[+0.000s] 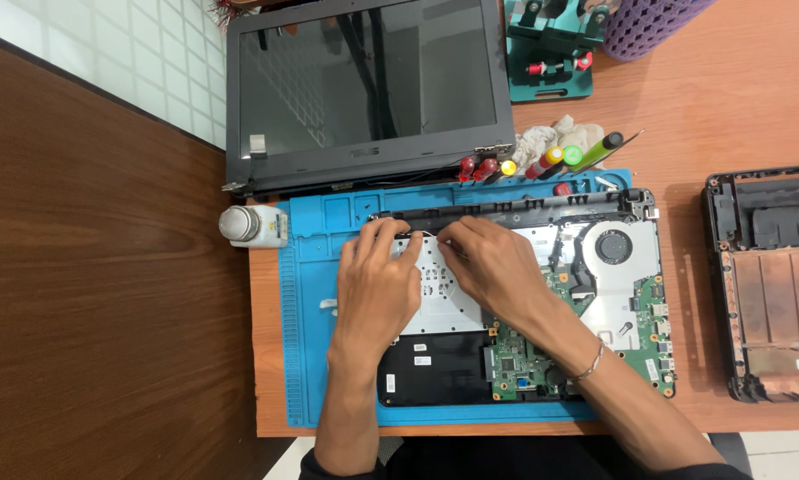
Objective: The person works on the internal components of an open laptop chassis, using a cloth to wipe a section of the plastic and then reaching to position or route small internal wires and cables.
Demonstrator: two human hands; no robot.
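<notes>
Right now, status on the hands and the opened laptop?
Left hand and right hand both down on the opened laptop base, fingers at a thin wire near the hinge edge. Detached screen lies behind. Nothing blocking the hands.

head cam | above desk, facing straight down | close | single view

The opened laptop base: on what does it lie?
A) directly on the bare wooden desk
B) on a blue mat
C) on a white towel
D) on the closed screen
B: the laptop base lies on a blue mat spread on the desk, and both hands, left and right, rest on it.
</notes>
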